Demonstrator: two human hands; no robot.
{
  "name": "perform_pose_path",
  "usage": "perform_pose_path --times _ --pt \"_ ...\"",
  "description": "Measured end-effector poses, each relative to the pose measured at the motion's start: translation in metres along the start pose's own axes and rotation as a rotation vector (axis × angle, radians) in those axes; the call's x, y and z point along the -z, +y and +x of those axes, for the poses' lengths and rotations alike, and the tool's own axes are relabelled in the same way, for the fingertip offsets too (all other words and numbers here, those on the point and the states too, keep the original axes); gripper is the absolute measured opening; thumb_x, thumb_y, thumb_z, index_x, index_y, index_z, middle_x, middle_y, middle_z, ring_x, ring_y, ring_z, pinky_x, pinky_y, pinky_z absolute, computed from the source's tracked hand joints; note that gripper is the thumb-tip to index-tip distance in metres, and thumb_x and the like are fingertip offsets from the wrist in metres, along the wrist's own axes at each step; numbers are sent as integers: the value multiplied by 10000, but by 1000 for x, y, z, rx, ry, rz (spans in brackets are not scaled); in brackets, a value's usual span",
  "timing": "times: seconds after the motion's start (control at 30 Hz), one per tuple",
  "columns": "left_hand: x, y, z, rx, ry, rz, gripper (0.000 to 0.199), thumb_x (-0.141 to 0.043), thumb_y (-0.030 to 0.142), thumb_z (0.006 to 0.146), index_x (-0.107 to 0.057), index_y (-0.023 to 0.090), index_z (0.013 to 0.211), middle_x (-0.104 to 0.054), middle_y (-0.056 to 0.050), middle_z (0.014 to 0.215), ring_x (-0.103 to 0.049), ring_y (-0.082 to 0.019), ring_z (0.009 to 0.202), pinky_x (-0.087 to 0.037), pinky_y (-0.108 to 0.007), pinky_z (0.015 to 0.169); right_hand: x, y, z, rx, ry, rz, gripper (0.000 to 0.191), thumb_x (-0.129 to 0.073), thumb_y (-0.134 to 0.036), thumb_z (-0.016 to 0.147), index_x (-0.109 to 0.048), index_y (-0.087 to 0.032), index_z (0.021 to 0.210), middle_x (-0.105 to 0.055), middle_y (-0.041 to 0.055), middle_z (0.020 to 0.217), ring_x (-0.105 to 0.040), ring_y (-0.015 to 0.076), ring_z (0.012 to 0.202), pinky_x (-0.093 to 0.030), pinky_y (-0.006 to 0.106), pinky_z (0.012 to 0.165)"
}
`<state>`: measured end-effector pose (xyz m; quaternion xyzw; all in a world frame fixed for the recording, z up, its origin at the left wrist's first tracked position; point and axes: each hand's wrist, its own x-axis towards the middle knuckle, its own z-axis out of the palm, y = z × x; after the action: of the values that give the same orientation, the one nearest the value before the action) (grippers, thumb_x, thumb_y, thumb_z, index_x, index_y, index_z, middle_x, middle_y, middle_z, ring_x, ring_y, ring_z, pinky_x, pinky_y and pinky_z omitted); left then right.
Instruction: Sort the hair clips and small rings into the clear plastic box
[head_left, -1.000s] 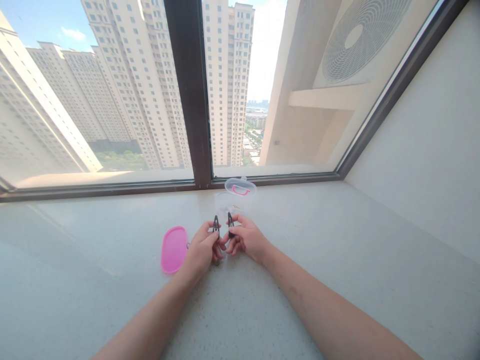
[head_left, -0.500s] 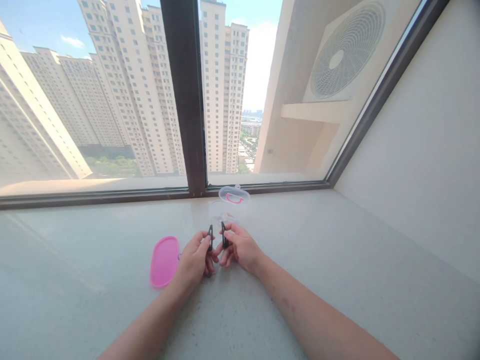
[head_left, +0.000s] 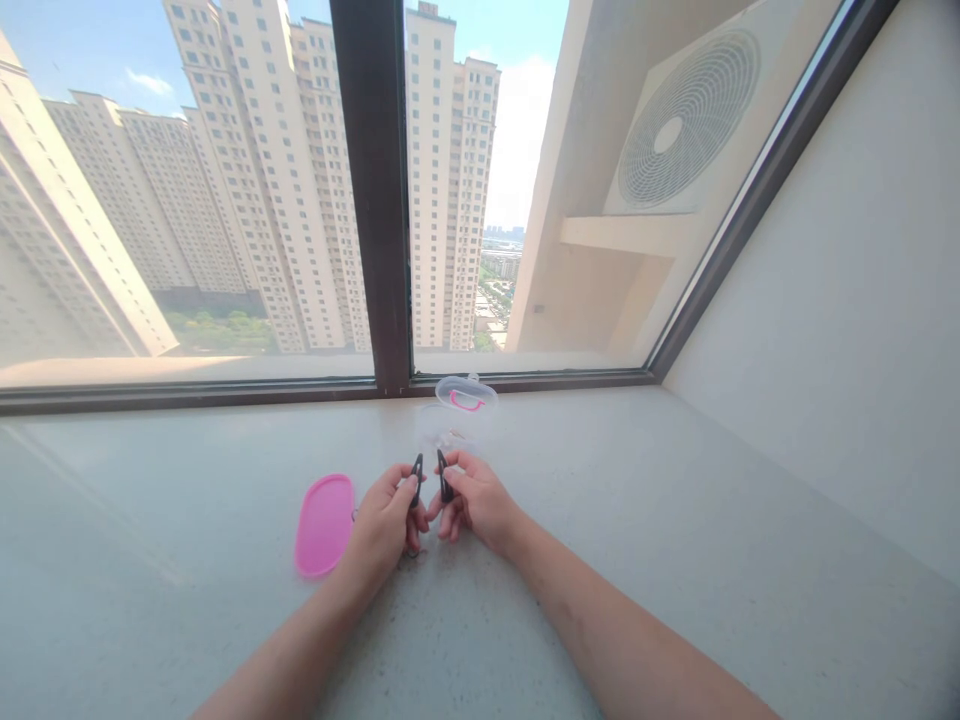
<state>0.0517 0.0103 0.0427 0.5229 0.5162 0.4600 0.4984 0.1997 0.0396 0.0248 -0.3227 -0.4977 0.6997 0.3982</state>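
Over the pale sill, my left hand (head_left: pixel 392 508) pinches a black snap hair clip (head_left: pixel 417 478) held upright. A matching black hair clip (head_left: pixel 444 474) is pinched in my right hand (head_left: pixel 475 495), a short gap away from the first. Left of my left hand lies a flat pink lid or tray (head_left: pixel 325 526) with rounded corners; a small dark ring shows at its right edge. Behind my hands stands a clear plastic box, its lid (head_left: pixel 466 394) raised and bearing a pink handle. Small items inside the box are too faint to name.
The speckled sill (head_left: pixel 675 540) runs up to a dark window frame (head_left: pixel 384 250). A white wall (head_left: pixel 840 330) rises on the right. Outside the glass are tall buildings and an air-conditioner unit (head_left: pixel 675 130).
Both hands keep their clips and have barely moved. The view has shifted slightly, and the tops of the two clips seem to lean a little differently.
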Motion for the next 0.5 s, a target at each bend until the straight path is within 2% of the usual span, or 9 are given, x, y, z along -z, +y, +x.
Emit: perform_pose_path --times 0.17,0.33,0.5 --pt "0 -1 0 -7 -8 6 273 -423 446 838 -512 190 870 -551 66 427 -445 -81 272 -302 -143 295 -1 -2 -1 14 -12 -2 241 -480 -403 864 -417 -208 991 -670 9 634 -581 137 384 -414 192 326" --pt "-1 -5 2 -13 -13 -1 271 -418 451 856 -497 196 903 -561 67 452 -465 -84 290 -302 -137 286 -2 -1 0 21 9 17 312 -507 -462 854 -430 -206 1014 -665 7 635 -597 138 422 -428 191 356" --pt "-1 -11 4 -13 -25 3 276 -425 471 861 -480 200 850 -565 64 451 -465 -81 284 -304 -133 281 0 1 1 11 5 27 380 -563 -497 816 -426 -207 1020 -664 4 671 -602 135 438 -432 195 374"
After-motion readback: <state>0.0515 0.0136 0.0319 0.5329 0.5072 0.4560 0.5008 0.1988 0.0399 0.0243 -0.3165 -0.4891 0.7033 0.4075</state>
